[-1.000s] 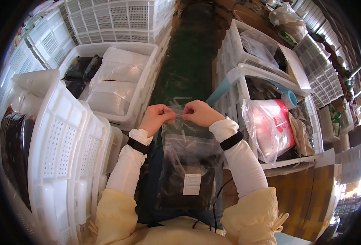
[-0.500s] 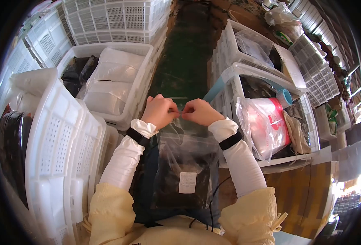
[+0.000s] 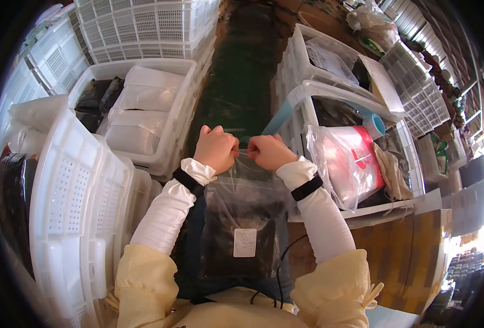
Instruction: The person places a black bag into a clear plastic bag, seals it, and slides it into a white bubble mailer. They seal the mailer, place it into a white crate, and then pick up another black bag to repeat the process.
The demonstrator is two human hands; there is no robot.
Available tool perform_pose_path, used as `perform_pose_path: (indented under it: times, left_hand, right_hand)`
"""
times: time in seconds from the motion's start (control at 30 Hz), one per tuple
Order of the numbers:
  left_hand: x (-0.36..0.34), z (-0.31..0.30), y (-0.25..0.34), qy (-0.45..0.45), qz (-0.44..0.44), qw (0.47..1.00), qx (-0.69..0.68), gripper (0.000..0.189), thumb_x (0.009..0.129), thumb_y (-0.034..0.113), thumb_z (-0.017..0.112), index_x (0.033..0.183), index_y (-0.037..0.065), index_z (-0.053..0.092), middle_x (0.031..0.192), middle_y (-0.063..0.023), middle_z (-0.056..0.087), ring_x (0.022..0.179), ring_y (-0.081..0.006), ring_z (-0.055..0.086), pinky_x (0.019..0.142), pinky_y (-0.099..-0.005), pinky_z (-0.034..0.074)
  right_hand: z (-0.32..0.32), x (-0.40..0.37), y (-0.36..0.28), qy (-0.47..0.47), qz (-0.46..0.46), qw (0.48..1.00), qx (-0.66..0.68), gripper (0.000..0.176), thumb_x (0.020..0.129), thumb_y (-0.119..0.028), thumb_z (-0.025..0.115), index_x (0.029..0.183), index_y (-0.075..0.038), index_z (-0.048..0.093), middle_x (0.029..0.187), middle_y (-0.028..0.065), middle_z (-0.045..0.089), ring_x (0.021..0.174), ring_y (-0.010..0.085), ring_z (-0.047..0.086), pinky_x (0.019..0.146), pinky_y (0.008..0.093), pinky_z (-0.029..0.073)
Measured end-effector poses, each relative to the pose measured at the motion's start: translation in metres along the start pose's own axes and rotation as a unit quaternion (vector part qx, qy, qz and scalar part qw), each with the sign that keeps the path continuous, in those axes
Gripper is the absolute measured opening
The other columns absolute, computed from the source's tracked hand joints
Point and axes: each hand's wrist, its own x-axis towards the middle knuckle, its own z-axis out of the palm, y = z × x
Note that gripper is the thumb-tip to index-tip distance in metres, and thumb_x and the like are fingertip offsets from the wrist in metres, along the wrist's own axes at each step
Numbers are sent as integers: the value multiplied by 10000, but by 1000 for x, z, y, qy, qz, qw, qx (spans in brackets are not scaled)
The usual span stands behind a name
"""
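In the head view, the left grip (image 3: pixel 215 152), a bare hand, has rolled over since a second ago, so its knuckles now show more. The right grip (image 3: pixel 273 152) is just beside it, fingers curled in. Both look pinched tight on the top edge of a clear, flat plastic bag with dark stuff inside (image 3: pixel 243 215), so that edge is held at two spots. The bag spreads below the grips. Its white paper label (image 3: pixel 245 242) has print too tiny to read. Right of the right grip, a shiny pink-and-red plastic pack (image 3: pixel 347 164) has a red mark I cannot read.
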Motion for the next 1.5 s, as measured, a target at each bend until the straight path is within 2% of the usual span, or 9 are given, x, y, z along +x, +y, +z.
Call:
perform_pose_path:
  times: [0.17, 0.27, 0.4, 0.57, 0.8, 0.97, 1.13, 1.37, 1.5]
  left_hand:
    - [-1, -7, -8, -37, -18, 999, -28, 63, 712, 178, 651, 717, 117, 664, 745, -16, 643, 782, -224, 548, 769, -369, 340]
    - [4, -7, 3, 8, 27, 993, -113, 58, 715, 137, 639, 731, 81, 645, 724, -61, 628, 767, -270, 564, 734, -381, 399]
    - [14, 7, 7, 3, 76, 988, -138, 46, 719, 71, 618, 693, 33, 612, 732, -145, 623, 798, -320, 594, 747, -407, 456]
    - [15, 23, 11, 11, 75, 979, -190, 65, 723, 77, 621, 693, 25, 597, 771, -151, 616, 789, -321, 585, 723, -403, 461]
    - [14, 19, 17, -4, 73, 986, -151, 84, 721, 114, 641, 741, 35, 623, 797, -150, 615, 825, -321, 593, 715, -394, 467]
    - [9, 4, -1, -37, 47, 983, -176, 103, 696, 112, 667, 702, 11, 646, 718, -148, 617, 713, -316, 603, 648, -376, 466]
    - [-1, 1, -3, -19, 37, 981, -192, 136, 694, 132, 690, 732, 6, 654, 710, -160, 619, 696, -317, 605, 628, -359, 466]
    - [-38, -56, -8, -65, -94, 975, -189, 109, 711, 84, 685, 741, -14, 650, 674, -114, 637, 648, -195, 617, 610, -292, 462]
    - [-80, -68, 13, -38, -82, 968, -236, 49, 722, 29, 653, 755, -8, 647, 711, -105, 657, 686, -166, 631, 651, -268, 469]
  right_hand:
    - [-4, -7, 8, 10, -10, 999, 28, 112, 716, -143, 642, 745, -40, 611, 718, 130, 633, 735, 298, 612, 714, 369, 445]
    - [-6, -8, -4, 53, -35, 997, -33, 104, 708, -127, 646, 726, -30, 611, 685, 133, 626, 728, 297, 615, 713, 373, 449]
    - [-7, -15, -5, 61, 16, 997, 45, 84, 706, -115, 638, 714, -32, 628, 675, 123, 630, 711, 298, 611, 718, 379, 435]
    - [-10, -24, -1, 95, 10, 994, -52, 62, 698, -87, 609, 710, -35, 642, 691, 113, 640, 705, 300, 606, 743, 375, 424]
    - [-16, -34, 5, 87, 26, 995, -39, 58, 662, -53, 583, 677, -32, 636, 680, 126, 634, 707, 305, 607, 731, 371, 438]
    - [-16, -41, 0, 111, 84, 990, -21, 53, 644, -52, 591, 635, -27, 637, 671, 139, 630, 698, 312, 610, 709, 375, 456]
    - [-14, -49, -1, 141, 32, 988, -52, 44, 615, -76, 630, 574, -71, 614, 616, 135, 603, 671, 326, 592, 703, 403, 434]
    - [-23, -90, -33, 256, -35, 955, -144, 67, 618, -8, 588, 650, -67, 582, 682, 102, 576, 688, 289, 543, 681, 397, 406]
    - [-25, -133, -56, 198, -55, 966, -155, 125, 619, 4, 565, 729, -52, 546, 746, 95, 562, 682, 280, 535, 647, 371, 419]
